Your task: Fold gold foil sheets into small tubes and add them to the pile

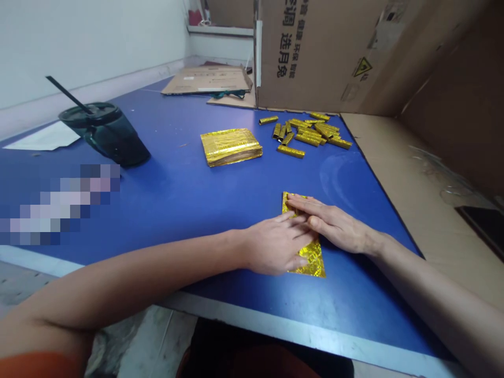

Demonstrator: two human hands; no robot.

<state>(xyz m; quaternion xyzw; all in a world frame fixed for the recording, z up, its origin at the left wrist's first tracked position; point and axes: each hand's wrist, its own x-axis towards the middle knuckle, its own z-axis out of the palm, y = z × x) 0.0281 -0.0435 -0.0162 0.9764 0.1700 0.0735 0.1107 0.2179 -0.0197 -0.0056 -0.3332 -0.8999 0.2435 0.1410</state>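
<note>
Pressing flat on the blue table, my left hand and right hand both lie palm-down on a gold foil sheet near the table's front edge; the fingers are stretched out and close together, pinching nothing. I see a dark cup with a lid and a straw standing far left; I cannot tell what is in it. A big cardboard box stands at the back, its contents hidden. Ahead of my hands, well apart, sits a stack of gold sheets, and just right of it a scatter of rolled gold pieces. Nothing lies between my hands and the stack.
</note>
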